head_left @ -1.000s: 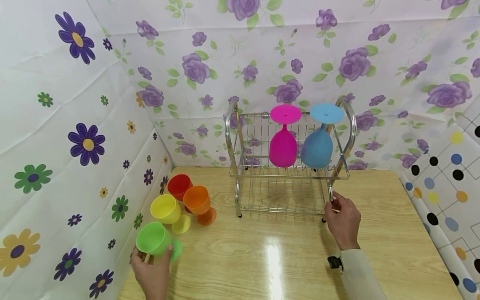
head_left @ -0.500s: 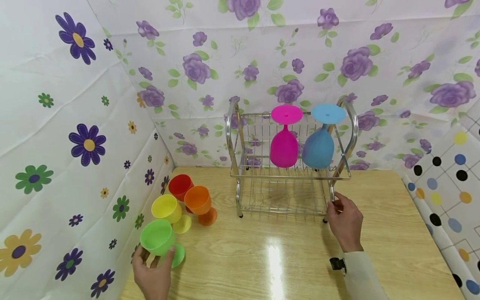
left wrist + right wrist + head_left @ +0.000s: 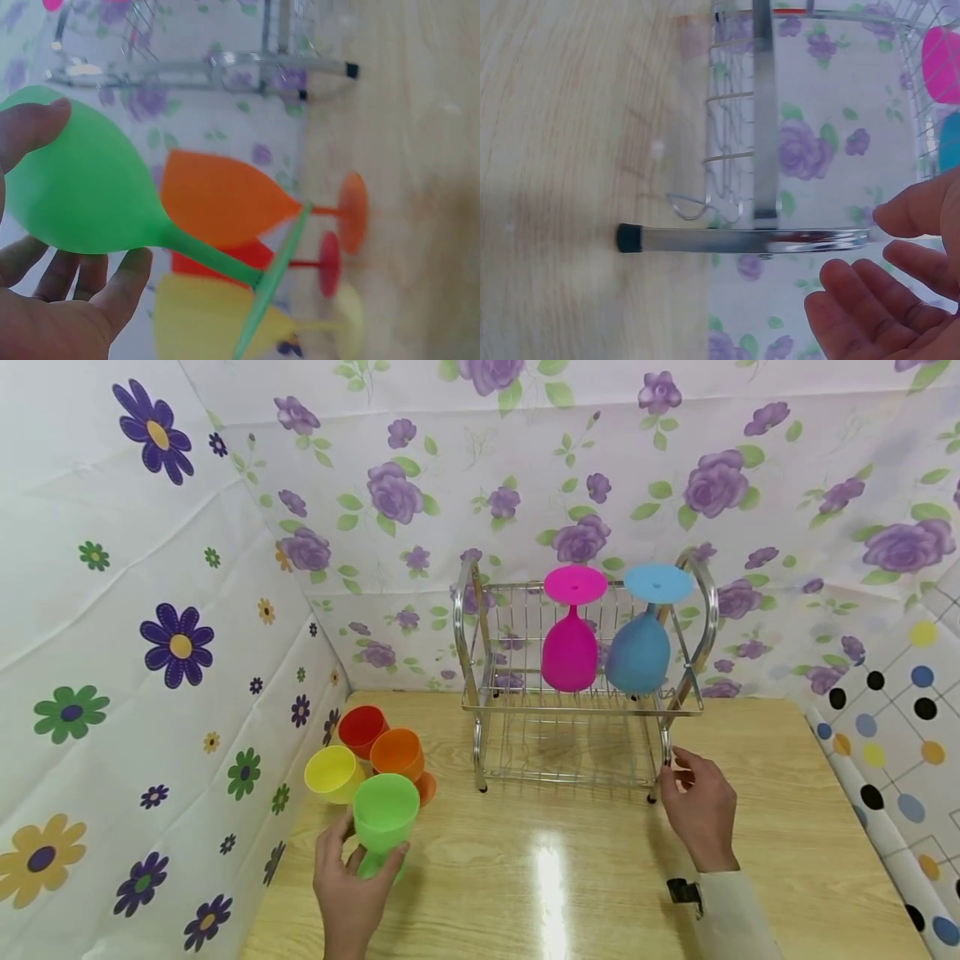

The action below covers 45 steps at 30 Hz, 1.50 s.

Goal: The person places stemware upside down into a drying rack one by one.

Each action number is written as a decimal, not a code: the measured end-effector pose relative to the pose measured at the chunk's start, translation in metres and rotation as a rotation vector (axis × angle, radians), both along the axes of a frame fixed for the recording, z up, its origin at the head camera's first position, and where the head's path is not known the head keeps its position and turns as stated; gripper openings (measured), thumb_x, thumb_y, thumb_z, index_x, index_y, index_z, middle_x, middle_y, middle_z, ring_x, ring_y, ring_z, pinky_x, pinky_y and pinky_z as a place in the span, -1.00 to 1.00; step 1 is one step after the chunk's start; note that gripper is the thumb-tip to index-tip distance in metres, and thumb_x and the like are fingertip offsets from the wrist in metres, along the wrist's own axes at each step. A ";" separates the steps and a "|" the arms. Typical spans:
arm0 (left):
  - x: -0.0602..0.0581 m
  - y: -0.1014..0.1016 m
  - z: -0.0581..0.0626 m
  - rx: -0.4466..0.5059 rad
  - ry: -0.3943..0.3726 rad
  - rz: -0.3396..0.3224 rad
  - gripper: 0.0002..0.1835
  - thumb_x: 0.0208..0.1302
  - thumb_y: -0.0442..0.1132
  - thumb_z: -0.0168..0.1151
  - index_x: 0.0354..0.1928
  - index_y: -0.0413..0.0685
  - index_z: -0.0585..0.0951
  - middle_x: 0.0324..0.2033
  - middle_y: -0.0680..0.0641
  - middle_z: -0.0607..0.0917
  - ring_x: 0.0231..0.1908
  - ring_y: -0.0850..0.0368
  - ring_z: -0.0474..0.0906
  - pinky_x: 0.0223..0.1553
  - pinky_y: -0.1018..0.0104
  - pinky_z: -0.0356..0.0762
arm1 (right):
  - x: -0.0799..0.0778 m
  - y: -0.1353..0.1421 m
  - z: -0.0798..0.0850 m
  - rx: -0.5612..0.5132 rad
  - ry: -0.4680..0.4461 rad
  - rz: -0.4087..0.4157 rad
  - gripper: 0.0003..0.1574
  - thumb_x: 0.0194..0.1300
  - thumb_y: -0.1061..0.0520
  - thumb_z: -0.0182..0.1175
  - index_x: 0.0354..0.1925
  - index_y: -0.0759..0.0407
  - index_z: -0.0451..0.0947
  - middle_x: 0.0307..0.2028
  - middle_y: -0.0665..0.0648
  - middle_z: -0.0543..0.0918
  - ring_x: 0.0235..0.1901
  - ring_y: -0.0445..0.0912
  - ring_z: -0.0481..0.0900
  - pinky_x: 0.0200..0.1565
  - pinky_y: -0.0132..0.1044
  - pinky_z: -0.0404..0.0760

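In the head view my left hand point(image 3: 348, 889) grips a green plastic goblet point(image 3: 385, 814) by its bowl, thumb on one side and fingers on the other. The left wrist view shows the green goblet point(image 3: 90, 176) tilted, its stem and foot free of the hand. My right hand point(image 3: 701, 814) pinches the front right leg of a chrome two-tier dish rack point(image 3: 581, 712) between thumb and index finger; the other fingers are loosely bent. On the rack's upper tier, a pink goblet point(image 3: 570, 656) and a blue goblet point(image 3: 637, 656) stand upside down, feet upward.
Left of the rack, a red goblet point(image 3: 362, 729), an orange goblet point(image 3: 397, 753) and a yellow goblet point(image 3: 332, 774) stand upright, close together on the wooden table point(image 3: 465, 877). Flowered cloth walls point(image 3: 420, 635) bound the back and left; a dotted one point(image 3: 892, 793) is at right.
My left hand has lifted the green goblet and carried it rightward, to in front of the yellow and orange goblets. My right hand stays at the rack's leg.
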<state>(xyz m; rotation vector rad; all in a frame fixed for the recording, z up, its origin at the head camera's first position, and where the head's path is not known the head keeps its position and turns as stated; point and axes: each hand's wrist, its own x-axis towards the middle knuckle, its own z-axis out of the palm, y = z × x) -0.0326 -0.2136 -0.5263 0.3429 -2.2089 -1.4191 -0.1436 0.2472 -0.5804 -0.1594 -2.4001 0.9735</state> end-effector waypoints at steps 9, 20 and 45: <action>-0.015 0.023 0.018 -0.285 0.087 -0.173 -0.01 -0.16 -0.32 0.80 0.42 -0.06 0.54 0.17 -0.10 0.53 0.17 0.16 0.53 0.09 0.05 0.78 | 0.023 -0.012 0.027 0.023 0.010 0.032 -0.55 0.35 0.19 0.40 0.18 0.26 0.70 -0.04 0.30 0.74 -0.18 0.21 0.77 -0.15 0.24 0.77; -0.039 0.047 0.042 -0.607 0.268 -0.455 -0.01 -0.18 -0.25 0.82 0.41 -0.08 0.55 0.22 -0.18 0.53 0.20 -0.01 0.50 0.10 0.02 0.76 | 0.048 -0.032 0.063 0.028 0.000 0.248 -0.51 0.38 0.16 0.43 0.24 0.16 0.66 0.11 0.22 0.71 -0.01 0.13 0.75 -0.07 0.14 0.80; -0.065 0.117 0.088 -1.147 0.497 -0.747 -0.22 0.03 -0.11 0.70 0.34 0.06 0.59 0.13 -0.06 0.64 0.13 0.00 0.56 0.29 0.22 0.63 | 0.073 -0.080 0.103 -0.202 -0.057 0.706 -0.02 0.25 0.14 0.55 0.54 -0.14 0.37 0.40 0.13 0.53 0.29 0.06 0.62 0.09 -0.07 0.80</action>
